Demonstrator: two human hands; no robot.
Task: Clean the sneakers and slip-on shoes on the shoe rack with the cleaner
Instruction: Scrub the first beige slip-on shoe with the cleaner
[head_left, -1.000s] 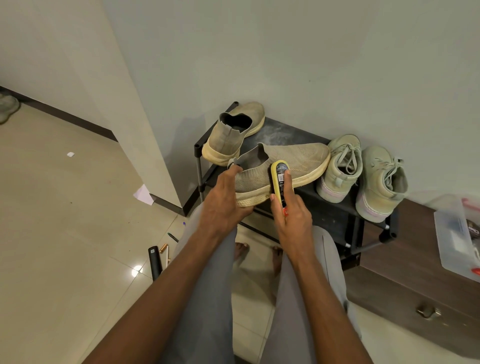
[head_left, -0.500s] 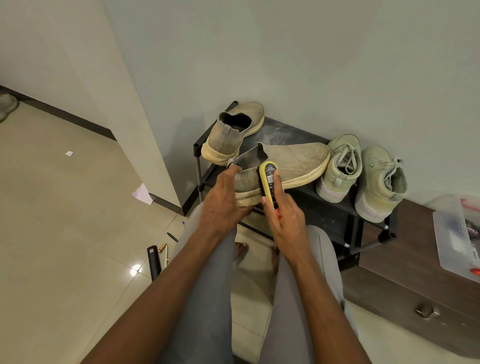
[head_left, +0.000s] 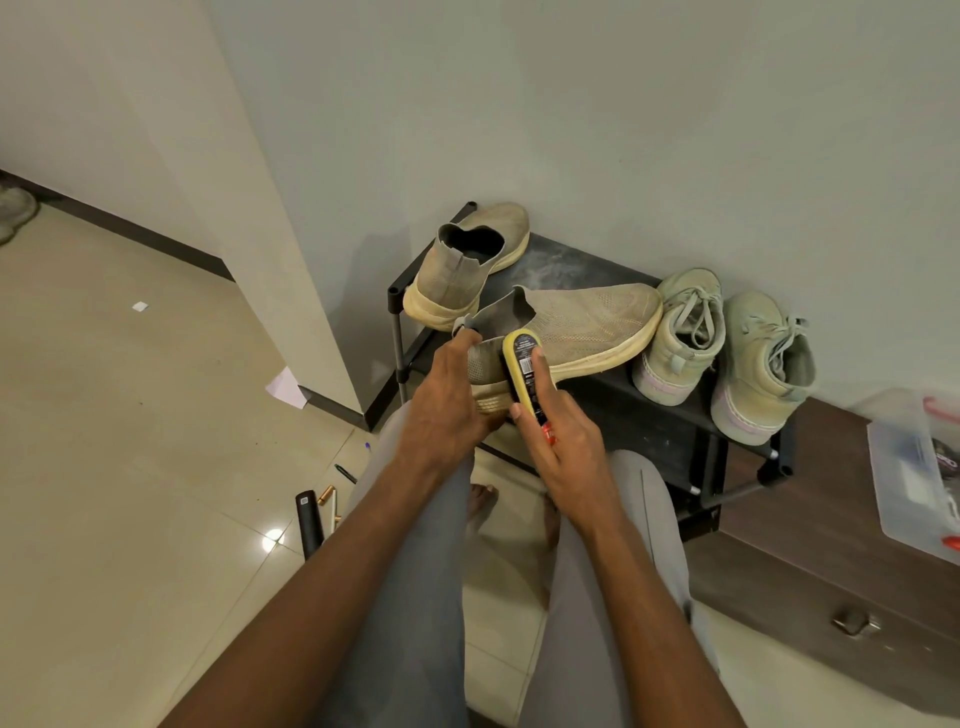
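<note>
Wall (head_left: 571, 104) fills upper frame, pale, matte; glossy beige tile floor (head_left: 130, 441) lower left; dark wood-grain cabinet (head_left: 831, 519) lower right with a clear plastic box (head_left: 904, 467) on top; black metal-frame shoe rack (head_left: 649, 431) at frame centre, top shelf dusty.

Person seated, grey trouser legs (head_left: 415, 597) running down centre.

Held slip-on shoe (head_left: 587, 327): tan knit mesh upper, cream ribbed sole, lying on its side at the rack's front edge; left hand (head_left: 441, 410) grips its heel end, fingers curled under the sole, thumb at the collar.

Right hand (head_left: 566, 441) wraps the cleaner (head_left: 524, 374): oblong, yellow foam edge, black labelled back, red bit at the bottom; index finger extended along its back, foam face pressed to the shoe's side near the heel.

Second slip-on shoe (head_left: 462, 265) upright behind, same knit; two pale green lace-up sneakers (head_left: 727, 343) to the right, toes to the wall.

Small stuff on floor: black cylinder (head_left: 309, 519), pens, paper scrap (head_left: 285, 387).
</note>
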